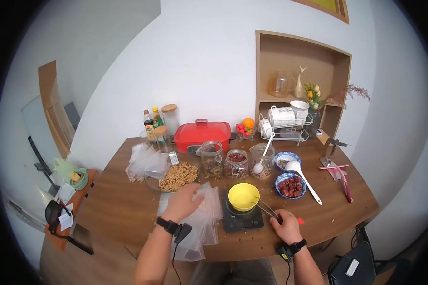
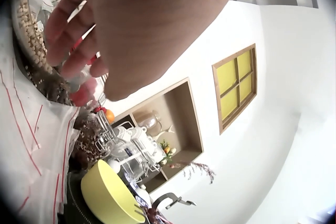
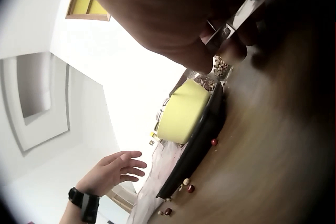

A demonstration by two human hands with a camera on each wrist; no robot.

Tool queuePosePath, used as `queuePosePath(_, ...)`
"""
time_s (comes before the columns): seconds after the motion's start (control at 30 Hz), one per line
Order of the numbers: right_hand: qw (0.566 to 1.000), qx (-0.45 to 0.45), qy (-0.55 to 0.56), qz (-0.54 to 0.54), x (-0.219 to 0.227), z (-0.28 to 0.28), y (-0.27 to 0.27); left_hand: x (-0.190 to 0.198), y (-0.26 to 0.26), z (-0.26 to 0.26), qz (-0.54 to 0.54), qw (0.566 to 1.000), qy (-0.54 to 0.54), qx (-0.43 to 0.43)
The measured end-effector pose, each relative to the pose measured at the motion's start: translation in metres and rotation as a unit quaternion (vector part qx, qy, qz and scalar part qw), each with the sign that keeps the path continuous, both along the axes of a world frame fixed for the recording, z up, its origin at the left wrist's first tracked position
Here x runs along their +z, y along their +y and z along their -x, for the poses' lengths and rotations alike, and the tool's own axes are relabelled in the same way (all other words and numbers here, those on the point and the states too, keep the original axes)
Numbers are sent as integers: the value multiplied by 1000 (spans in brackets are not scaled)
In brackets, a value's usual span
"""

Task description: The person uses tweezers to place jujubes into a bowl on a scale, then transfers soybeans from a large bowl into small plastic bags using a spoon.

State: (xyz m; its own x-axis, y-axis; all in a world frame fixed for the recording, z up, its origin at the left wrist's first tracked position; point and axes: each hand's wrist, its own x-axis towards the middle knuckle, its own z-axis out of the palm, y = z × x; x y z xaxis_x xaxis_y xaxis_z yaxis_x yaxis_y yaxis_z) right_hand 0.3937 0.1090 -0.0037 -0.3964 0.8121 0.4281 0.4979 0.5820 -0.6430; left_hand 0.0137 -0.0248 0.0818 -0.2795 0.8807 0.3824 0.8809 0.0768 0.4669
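My left hand (image 1: pixel 183 203) hovers with loose fingers over a spread of clear zip bags (image 1: pixel 188 244), close to the glass bowl of tan nuts or beans (image 1: pixel 178 176). In the left wrist view its fingers hang relaxed with nothing between them. My right hand (image 1: pixel 287 227) grips thin metal tongs (image 1: pixel 274 217) near the table's front edge. Their tips reach to the rim of a yellow bowl (image 1: pixel 244 196), which sits on a black kitchen scale (image 1: pixel 243 224). The inside of the yellow bowl looks bare in the head view.
Behind the scale stand glass jars (image 1: pixel 211 159) of dried goods, one with a white spoon (image 1: pixel 258 168). To the right are a blue-white bowl of red dates (image 1: pixel 290 185), a white ladle (image 1: pixel 310 185) and a pink peeler-like tool (image 1: pixel 345 184). A red electric cooker (image 1: pixel 202 135) stands behind.
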Motion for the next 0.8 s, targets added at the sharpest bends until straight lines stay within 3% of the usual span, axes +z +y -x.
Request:
queuePosePath(0.07,999,4,21,25,-3,-1,1,8,7,-1,-65,996,-30,52)
queuePosePath(0.17,998,14,50,36,-7,-3,3,-10,31,21,-194,975,-53,95)
queuePosePath(0.27,998,12,60,34,-10,-4,4,-34,61,58,-274,946,-143,101)
queuePosePath(0.3,997,11,64,32,-10,-4,4,-22,63,55,-284,923,-252,64)
queuePosePath(0.4,997,13,71,33,-11,-4,4,1,64,58,-302,820,-480,82)
queuePosePath(0.43,997,14,71,36,-11,-4,5,6,65,58,-306,803,-501,100)
queuePosePath(0.8,995,27,92,34,-12,-4,6,49,57,16,-396,851,-338,65)
